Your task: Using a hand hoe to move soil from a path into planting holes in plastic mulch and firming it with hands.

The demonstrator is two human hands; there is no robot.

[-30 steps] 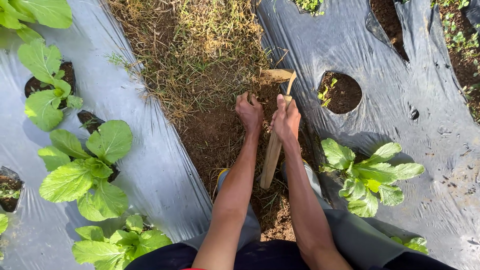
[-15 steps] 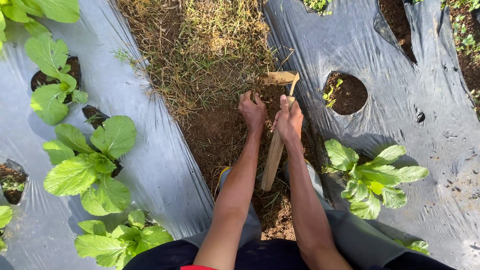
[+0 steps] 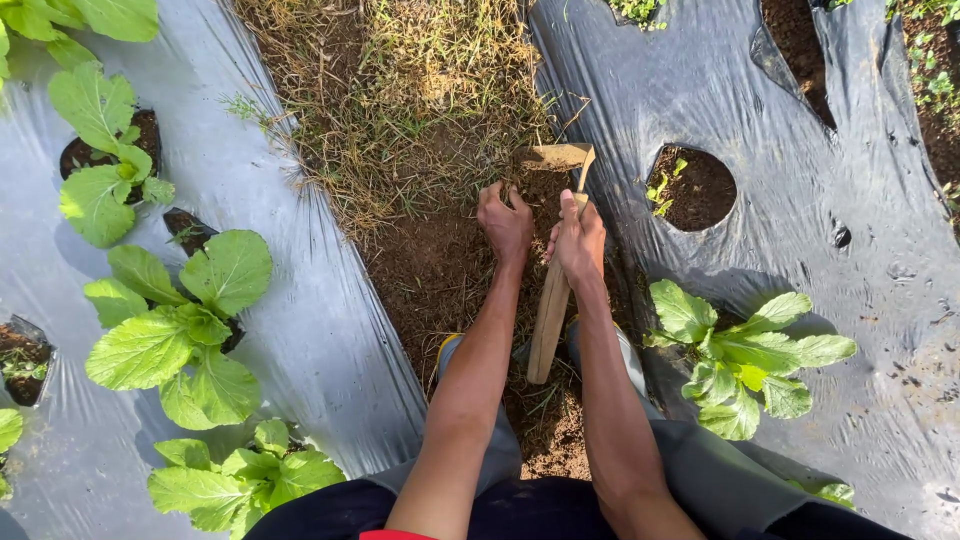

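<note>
two bare hands work at the soil furrow (image 3: 430, 280) between two sheets of grey plastic mulch (image 3: 310, 300), seen from the head camera. right hand (image 3: 578, 240) is wrapped tight around the wooden handle of a small hoe (image 3: 548, 310), whose blade (image 3: 555, 156) rests tipped in the dirt just ahead of the knuckles. left hand (image 3: 505, 222) is curled, fingers pressed down into the soil and dry grass (image 3: 400, 110) just beside the blade. leafy green plants (image 3: 180, 330) grow from holes on the left sheet, another plant (image 3: 745, 360) on the right, near an open planting hole (image 3: 692, 188).
</note>
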